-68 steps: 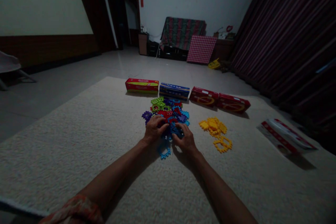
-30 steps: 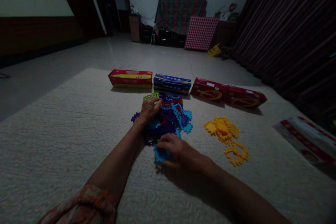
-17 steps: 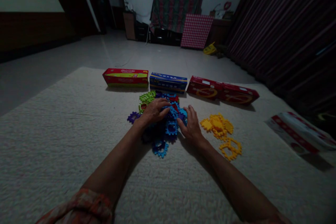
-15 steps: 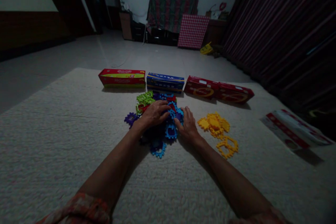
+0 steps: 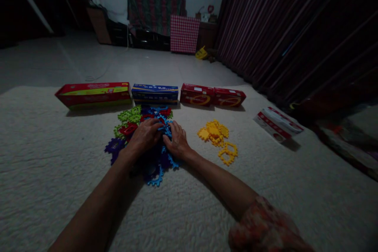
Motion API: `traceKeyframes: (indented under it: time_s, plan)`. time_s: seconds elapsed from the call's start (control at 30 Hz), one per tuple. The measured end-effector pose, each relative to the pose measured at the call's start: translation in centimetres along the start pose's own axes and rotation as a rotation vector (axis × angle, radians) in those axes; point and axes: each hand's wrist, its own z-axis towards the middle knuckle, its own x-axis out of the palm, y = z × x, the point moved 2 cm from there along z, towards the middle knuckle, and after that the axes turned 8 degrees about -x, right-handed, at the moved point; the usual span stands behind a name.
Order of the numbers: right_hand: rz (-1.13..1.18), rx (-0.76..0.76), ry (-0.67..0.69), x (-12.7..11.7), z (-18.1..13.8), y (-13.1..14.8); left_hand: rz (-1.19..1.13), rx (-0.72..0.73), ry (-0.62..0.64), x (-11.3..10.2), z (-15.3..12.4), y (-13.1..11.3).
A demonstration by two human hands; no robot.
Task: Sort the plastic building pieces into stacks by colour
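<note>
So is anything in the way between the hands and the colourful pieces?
No, nothing visible is. The left hand and the right hand both lie right on the pile of colourful pieces, touching them.

Both arms reach straight forward, forearms bare, meeting over the middle of the rug (image 5: 44, 189), nearer its far edge. Left hand (image 5: 144, 136): palm down, knuckles up, fingers curled under, tips hidden. Right hand (image 5: 177, 143): palm down, fingers (image 5: 176, 130) stretched forward, loosely spread, angled toward the left hand. Hands side by side, almost touching at the fingertips. Right wrist sits low, close to the rug. A patterned sleeve (image 5: 265, 228) covers the right arm from the elbow up. Too dark to tell whether the left hand is gripping.
</note>
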Motion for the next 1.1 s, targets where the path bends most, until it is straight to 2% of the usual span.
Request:
traceKeyframes:
  time_s: [0.1,0.2,0.33,0.4,0.47,0.53,0.7,0.9,1.1]
  plan:
    - [0.009,-0.063,-0.099,-2.3,-0.1,-1.0,-0.061,-0.045,-0.037,-0.5,0.3,-2.0]
    - [-0.064,-0.111,-0.254,-6.6,-0.7,-3.9,-0.141,-0.055,-0.014,0.2,1.2,-6.2]
    - [-0.187,0.026,-0.42,-12.2,-2.3,-9.7,-0.173,-0.043,0.188,4.0,2.9,-12.9]
    - [-0.203,0.164,-0.427,-13.8,-3.4,-12.4,-0.163,-0.144,0.275,6.5,3.6,-15.1]
    - [-0.162,0.282,-0.357,-14.5,-4.3,-14.6,-0.182,-0.239,0.269,8.8,4.2,-16.5]
    - [-0.121,0.329,-0.27,-14.5,-5.1,-15.9,-0.233,-0.263,0.212,10.6,4.6,-17.3]
    - [-0.093,0.244,-0.162,-14.4,-5.1,-17.2,-0.374,-0.272,0.095,13.4,6.4,-18.7]
    - [0.074,0.256,-0.238,-16.4,-3.5,-19.4,-0.371,-0.255,0.053,14.9,8.7,-19.2]
    - [0.452,0.327,-0.238,-17.4,-2.6,-22.1,-0.373,-0.231,0.033,15.3,9.4,-18.2]
